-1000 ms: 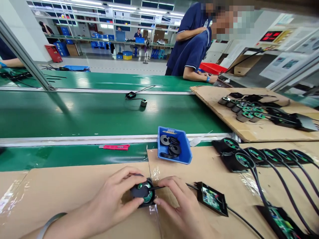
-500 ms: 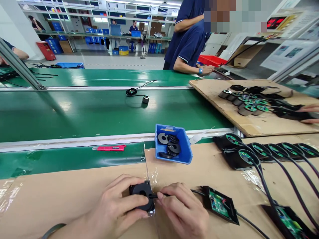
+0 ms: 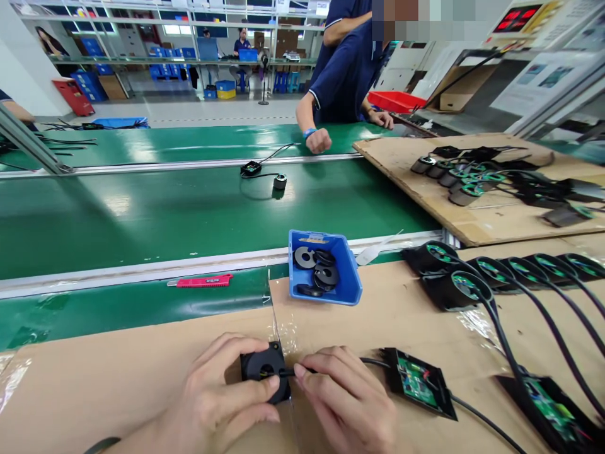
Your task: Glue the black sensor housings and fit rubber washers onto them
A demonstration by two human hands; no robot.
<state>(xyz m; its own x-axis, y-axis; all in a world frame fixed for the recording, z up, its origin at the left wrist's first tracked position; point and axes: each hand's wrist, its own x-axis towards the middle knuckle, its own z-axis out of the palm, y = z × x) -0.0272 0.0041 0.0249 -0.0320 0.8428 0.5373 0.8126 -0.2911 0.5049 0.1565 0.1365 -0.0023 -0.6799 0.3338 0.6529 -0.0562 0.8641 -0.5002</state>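
Observation:
My left hand grips a square black housing with a round ring-shaped cover on the cardboard, its thumb and fingers pressed on the edges and face. A black cable enters the cover's right side. My right hand pinches that cable close to the housing. Beyond my right hand the cable leads to a black case with a green circuit board, lying open-faced on the cardboard. Ahead of my hands stands a blue bin with several black slotted rings in it.
A pink utility knife lies left of the bin. Several black round housings with cables stand at right, with another board case. On the green conveyor sits a wired unit. A co-worker stands across, beside a raised board.
My hands keep their hold on the housing and cable, and my left thumb shifts slightly. Across the conveyor, the co-worker's arm has reached out over it. A hand at far right has left view.

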